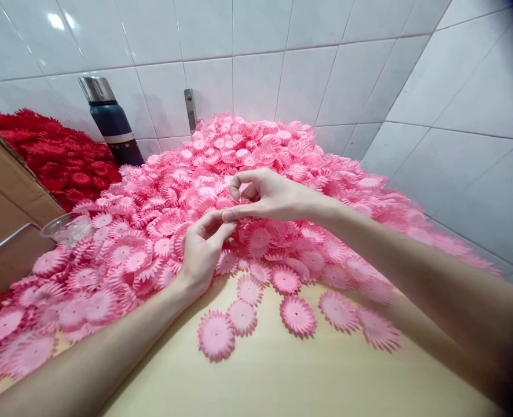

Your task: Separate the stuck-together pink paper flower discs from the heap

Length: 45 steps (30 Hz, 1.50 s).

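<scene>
A big heap of pink scalloped flower discs, many with a small centre hole, lies in front of me. Over the middle of it my two hands meet. My left hand has its thumb and fingers drawn together in a pinch, but whatever is between them is too small or hidden to make out. Coming in from the right, my right hand has curled fingers, and its thumb tip touches the left fingertips. What it grips, if anything, is unclear. Several loose discs lie on the pale tabletop nearer to me.
A dark blue bottle with a metal cap leans at the back left, beside a heap of red discs. A clear plastic cup and a cardboard box are at the left. Tiled walls bound the back and right.
</scene>
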### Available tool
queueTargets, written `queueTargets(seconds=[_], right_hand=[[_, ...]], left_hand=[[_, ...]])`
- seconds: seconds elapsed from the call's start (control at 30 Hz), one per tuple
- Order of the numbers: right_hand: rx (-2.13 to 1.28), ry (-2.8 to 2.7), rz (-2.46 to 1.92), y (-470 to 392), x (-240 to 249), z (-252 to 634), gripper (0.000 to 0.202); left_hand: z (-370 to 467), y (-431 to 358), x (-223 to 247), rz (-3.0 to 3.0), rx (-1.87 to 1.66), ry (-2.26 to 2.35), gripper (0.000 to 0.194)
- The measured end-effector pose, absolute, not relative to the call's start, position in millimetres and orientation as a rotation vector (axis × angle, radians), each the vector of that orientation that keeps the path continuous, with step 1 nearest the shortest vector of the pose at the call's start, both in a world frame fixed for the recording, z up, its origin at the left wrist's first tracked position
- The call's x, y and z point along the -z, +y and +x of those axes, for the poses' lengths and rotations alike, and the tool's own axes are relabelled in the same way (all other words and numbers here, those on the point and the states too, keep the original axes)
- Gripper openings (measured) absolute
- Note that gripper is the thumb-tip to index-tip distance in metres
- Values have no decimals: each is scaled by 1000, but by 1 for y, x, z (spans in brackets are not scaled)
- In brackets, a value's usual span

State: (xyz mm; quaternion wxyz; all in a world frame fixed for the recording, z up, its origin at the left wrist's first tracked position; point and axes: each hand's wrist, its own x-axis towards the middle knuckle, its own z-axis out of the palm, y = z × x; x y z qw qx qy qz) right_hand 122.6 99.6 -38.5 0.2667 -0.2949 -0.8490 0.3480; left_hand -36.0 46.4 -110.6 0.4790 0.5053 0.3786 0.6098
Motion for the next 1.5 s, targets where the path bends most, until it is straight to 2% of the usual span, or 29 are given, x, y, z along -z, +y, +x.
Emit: queueTargets(seconds=[0.3, 0.53, 0.67, 0.8, 0.97, 1.2, 1.27, 1.4, 1.5], right_hand=[[-892, -2404, -754, 98, 35, 124, 39], [-782, -2517, -737, 98, 32, 125, 31], [-795, -2548, -733, 97, 27, 129, 25], [-851, -2507, -771, 100, 24, 135, 23], [-934, -2404, -810, 111, 28, 142, 30], [-832, -2074, -868, 121, 19, 166, 30], [-824, -2095, -867, 120, 16, 167, 28], [-826, -2278, -802, 110, 16, 154, 23], [-764, -2419, -755, 101, 17, 141, 17]], left_hand=[[-38, 47, 112, 1370, -1494, 973, 14], [-37, 47, 111, 1369, -1419, 1024, 12], [-36, 46, 110, 1399, -1419, 1056, 19], [-35, 43, 111, 1380, -1414, 1016, 17], [-33, 41, 113, 1352, -1405, 941, 14], [-33, 47, 112, 1104, -1539, 913, 11], [-33, 47, 111, 1124, -1481, 893, 15], [-36, 44, 111, 1263, -1367, 895, 35], [-37, 44, 112, 1320, -1348, 976, 38]])
